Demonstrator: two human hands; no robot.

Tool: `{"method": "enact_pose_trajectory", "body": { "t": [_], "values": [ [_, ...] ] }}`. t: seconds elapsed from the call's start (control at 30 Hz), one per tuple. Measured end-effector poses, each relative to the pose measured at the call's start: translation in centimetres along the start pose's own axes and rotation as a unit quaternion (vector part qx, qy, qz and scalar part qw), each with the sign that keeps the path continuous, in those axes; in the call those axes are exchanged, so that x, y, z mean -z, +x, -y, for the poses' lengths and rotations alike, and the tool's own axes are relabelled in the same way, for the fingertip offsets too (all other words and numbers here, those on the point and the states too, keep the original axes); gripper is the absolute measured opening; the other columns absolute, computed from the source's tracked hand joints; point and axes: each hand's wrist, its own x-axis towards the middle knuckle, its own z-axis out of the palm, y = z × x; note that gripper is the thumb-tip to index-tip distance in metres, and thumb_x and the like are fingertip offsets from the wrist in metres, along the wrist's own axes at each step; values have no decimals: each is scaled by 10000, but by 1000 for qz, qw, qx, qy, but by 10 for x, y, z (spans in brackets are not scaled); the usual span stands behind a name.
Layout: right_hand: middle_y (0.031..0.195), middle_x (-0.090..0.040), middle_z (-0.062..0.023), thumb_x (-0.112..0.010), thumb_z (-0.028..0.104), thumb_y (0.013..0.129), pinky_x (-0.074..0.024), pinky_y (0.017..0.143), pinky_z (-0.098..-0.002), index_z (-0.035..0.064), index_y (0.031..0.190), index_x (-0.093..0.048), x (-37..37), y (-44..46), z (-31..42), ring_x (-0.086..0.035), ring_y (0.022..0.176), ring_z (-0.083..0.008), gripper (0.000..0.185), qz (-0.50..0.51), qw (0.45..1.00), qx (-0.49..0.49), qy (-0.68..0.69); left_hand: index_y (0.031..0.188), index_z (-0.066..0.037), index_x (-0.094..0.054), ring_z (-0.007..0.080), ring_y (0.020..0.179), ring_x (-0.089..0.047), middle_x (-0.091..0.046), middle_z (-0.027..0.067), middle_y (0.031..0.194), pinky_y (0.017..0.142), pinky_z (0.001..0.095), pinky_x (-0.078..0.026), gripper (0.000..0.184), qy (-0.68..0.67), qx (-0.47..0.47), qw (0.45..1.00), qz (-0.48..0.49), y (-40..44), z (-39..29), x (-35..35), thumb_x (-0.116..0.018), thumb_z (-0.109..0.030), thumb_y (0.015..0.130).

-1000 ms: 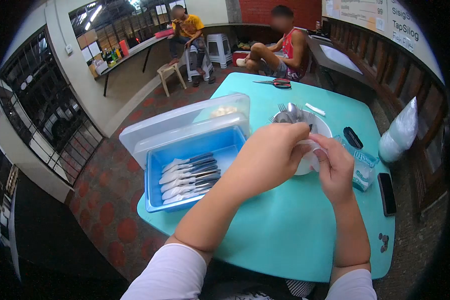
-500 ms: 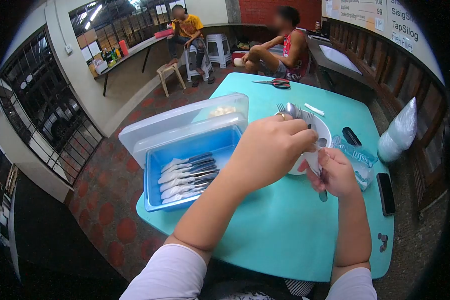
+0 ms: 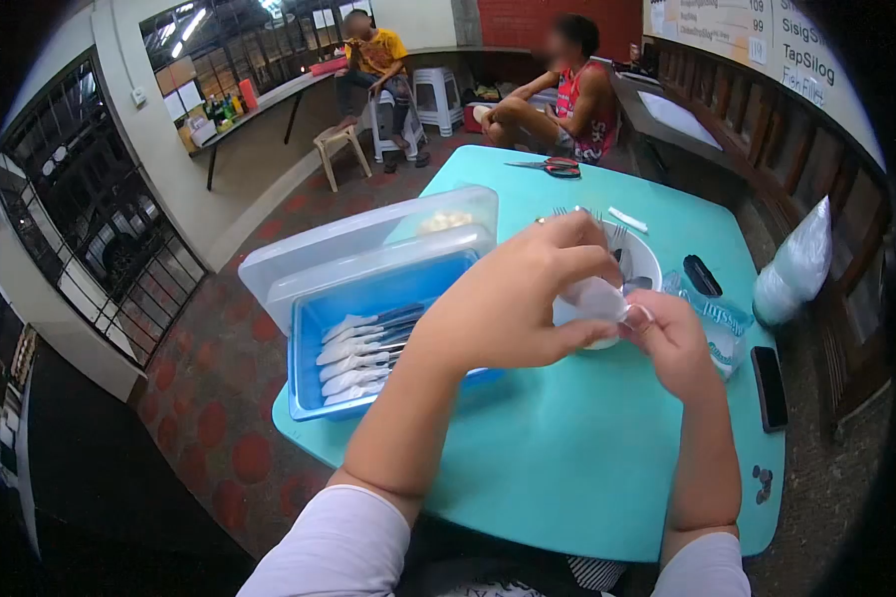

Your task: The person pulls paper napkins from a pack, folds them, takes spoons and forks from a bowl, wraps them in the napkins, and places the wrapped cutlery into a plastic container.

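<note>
My right hand pinches a white tissue over the front part of the bowl. My left hand is curved beside the tissue, with thumb and fingers apart on either side of it. Any utensil inside the tissue is hidden. Behind my hands is a white bowl holding forks and other metal cutlery. To the left, a blue plastic box contains several dark-handled utensils with white tissue wrapped around one end; my left forearm partly covers them.
A clear lid leans up behind the box. Scissors, a tissue pack, a dark oblong object, a phone and coins lie on the turquoise table. Two people sit beyond it.
My left hand has opened and turned, its thumb now apart from its fingers. The utensil handle below my right hand has gone from sight, and the tissue has shifted left.
</note>
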Motion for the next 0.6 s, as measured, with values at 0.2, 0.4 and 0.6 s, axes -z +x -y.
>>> {"method": "enact_pose_trajectory", "body": {
  "t": [0.2, 0.4, 0.6],
  "values": [
    [791, -605, -155, -666, 80, 751, -465, 620, -462, 35, 919, -623, -13, -24, 58, -605, 715, -372, 179, -36, 915, 140, -377, 1013, -8, -665, 315, 774, -663, -677, 177, 855, 702, 392, -520, 304, -155, 175, 938, 255, -3, -10, 7, -777, -169, 781],
    [769, -609, -138, -660, 91, 795, -464, 618, -430, 28, 918, -647, -12, -21, 46, -601, 695, -338, 139, 8, 950, 128, -285, 928, -27, -689, 326, 753, -679, -678, 176, 788, 672, 427, -517, 186, -31, 105, 968, 225, -7, -22, 9, -730, -71, 751],
    [610, -490, -5, -625, 218, 935, -396, 546, -299, 18, 910, -685, 19, -11, 32, -488, 581, -124, 211, 258, 947, -181, 57, 910, -77, -710, 292, 790, -682, -695, 121, 805, 724, 421, -536, 195, 41, 99, 953, 282, -9, -25, -14, -664, -34, 726]
  ]
}}
